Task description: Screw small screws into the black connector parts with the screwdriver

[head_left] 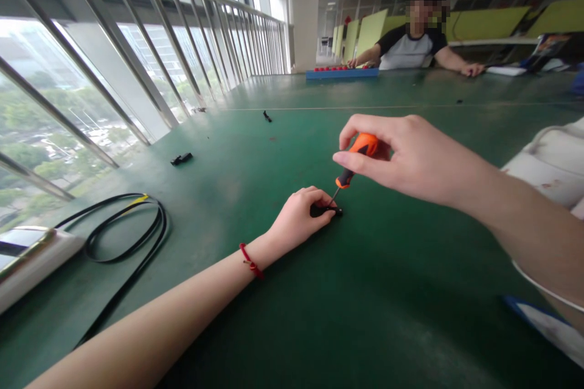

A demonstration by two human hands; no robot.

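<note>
My right hand [387, 149] is closed around the orange and black handle of a screwdriver [365, 144]. The screwdriver leans, its thin metal shaft pointing down and to the left. Its tip meets a small black part [336, 211] lying on the green tabletop [237, 182]; whether it sits in a screw is too small to tell. My left hand [303, 213] pinches this black part between thumb and fingers and rests on the table. Much of the part is hidden under those fingers.
Black pieces lie farther off: one [181, 159] at the left, another [267, 116] beyond it. A looped black cable [162, 225] runs from a white device [45, 261]. Metal railing [159, 24] borders the left side. Across the table sits a person [408, 45] near a blue tray [342, 73].
</note>
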